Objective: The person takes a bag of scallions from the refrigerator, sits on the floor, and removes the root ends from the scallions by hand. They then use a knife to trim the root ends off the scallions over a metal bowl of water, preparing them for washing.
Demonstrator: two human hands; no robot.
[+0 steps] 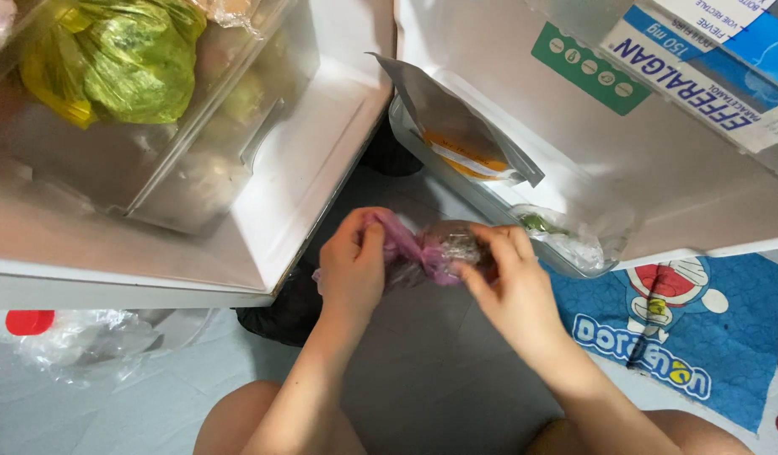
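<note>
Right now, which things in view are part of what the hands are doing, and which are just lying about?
In hand:
left hand
right hand
pink plastic bag
round wrapped item

Lying about:
green bag in the fridge drawer
foil pouch
blue floor mat
red-capped bottle

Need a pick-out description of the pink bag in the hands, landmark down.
Start at the open fridge door on the right, then drop below its lowest shelf to the two hands over the grey floor. The pink plastic bag sits between the left hand and right hand, wrapped round a brownish lump. It is the only pink bag; nearby ones are clear or green.
</note>
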